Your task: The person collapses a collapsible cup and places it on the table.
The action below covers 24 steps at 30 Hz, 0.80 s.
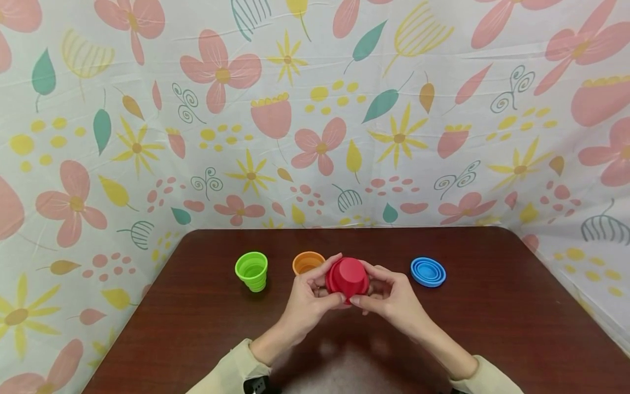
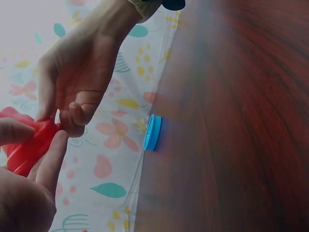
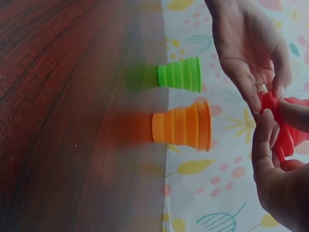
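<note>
Above the middle of the table, a red collapsible silicone cup [image 1: 348, 276] is held between both hands, its narrow base turned up toward the head camera. My left hand [image 1: 308, 295] grips its left side, thumb on the near rim. On the right side my right hand [image 1: 394, 293] grips it too, the two thumbs almost meeting at the near edge. In the right wrist view the red rim [image 3: 285, 137] looks bent between the fingers. Behind the left hand an orange collapsible cup [image 1: 308, 261] stands partly hidden in the head view.
A green collapsible cup [image 1: 252, 271] stands expanded at the left. At the right lies a blue collapsible cup [image 1: 428, 272], folded flat. The dark wooden table [image 1: 197, 323] meets a flower-print cloth [image 1: 315, 109] at its back and sides.
</note>
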Each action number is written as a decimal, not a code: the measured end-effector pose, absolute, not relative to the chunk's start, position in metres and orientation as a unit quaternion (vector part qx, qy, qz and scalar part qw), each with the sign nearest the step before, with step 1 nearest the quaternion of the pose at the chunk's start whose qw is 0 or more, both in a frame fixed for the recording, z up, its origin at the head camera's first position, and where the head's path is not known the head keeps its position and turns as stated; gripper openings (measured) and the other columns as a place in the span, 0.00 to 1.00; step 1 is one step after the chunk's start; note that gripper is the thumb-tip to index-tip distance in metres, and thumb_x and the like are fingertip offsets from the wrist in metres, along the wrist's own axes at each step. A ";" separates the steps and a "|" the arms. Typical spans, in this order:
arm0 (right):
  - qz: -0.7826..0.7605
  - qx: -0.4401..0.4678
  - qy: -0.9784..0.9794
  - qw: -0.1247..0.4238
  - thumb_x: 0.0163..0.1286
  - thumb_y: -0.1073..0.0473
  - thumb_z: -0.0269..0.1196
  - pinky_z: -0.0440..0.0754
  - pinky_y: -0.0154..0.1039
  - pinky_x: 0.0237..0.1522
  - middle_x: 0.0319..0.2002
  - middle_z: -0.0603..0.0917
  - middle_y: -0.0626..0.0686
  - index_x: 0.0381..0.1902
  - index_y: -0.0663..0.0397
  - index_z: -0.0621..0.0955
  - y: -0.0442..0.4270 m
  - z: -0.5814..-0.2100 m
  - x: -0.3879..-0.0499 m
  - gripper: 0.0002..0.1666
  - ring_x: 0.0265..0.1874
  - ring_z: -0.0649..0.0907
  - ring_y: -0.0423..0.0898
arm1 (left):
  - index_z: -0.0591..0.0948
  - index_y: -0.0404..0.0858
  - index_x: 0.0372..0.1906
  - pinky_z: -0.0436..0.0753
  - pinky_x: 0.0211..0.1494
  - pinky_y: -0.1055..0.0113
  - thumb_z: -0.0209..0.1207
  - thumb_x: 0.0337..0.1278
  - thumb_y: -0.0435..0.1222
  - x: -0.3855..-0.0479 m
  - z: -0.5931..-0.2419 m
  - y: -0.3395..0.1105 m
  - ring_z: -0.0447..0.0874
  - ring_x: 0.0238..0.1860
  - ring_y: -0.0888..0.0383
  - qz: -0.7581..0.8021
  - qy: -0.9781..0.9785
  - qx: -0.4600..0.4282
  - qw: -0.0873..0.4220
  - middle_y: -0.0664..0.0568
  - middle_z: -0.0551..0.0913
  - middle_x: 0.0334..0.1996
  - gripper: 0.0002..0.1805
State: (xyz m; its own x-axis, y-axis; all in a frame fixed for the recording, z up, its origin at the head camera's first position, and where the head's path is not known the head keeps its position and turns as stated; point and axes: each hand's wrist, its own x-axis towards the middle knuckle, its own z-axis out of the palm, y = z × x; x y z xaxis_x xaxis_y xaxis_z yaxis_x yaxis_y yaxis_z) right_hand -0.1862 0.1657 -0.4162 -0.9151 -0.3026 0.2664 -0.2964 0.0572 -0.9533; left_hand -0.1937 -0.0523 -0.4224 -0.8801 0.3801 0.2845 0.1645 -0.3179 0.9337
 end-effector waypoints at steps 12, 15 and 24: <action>-0.655 -0.199 0.729 -0.011 0.61 0.69 0.75 0.91 0.48 0.31 0.49 0.82 0.63 0.72 0.60 0.78 0.163 -0.418 -0.186 0.40 0.30 0.86 0.54 | 0.76 0.41 0.75 0.90 0.45 0.53 0.62 0.55 0.16 -0.192 -0.423 -0.046 0.91 0.47 0.46 0.779 0.594 0.195 0.056 0.37 0.87 0.55 0.40; -0.652 -0.201 0.731 -0.014 0.61 0.69 0.75 0.91 0.48 0.31 0.49 0.82 0.63 0.72 0.59 0.77 0.163 -0.418 -0.186 0.41 0.31 0.87 0.54 | 0.77 0.41 0.74 0.90 0.45 0.52 0.61 0.55 0.16 -0.192 -0.423 -0.045 0.92 0.45 0.47 0.777 0.598 0.191 0.053 0.38 0.87 0.54 0.39; -0.657 -0.236 0.716 -0.012 0.61 0.71 0.76 0.91 0.49 0.31 0.52 0.80 0.65 0.73 0.60 0.77 0.168 -0.418 -0.189 0.41 0.34 0.89 0.55 | 0.72 0.41 0.78 0.84 0.53 0.39 0.62 0.62 0.16 -0.195 -0.423 -0.053 0.90 0.50 0.49 0.773 0.579 0.237 0.104 0.38 0.82 0.64 0.40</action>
State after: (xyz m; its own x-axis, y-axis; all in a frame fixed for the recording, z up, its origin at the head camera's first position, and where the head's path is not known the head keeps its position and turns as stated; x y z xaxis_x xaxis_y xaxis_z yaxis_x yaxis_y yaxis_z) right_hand -0.1889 0.1679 -0.4180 -0.8885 -0.3222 0.3268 -0.3534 0.0261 -0.9351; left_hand -0.1946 -0.0533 -0.4234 -0.8665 0.4346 0.2455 0.1134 -0.3076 0.9447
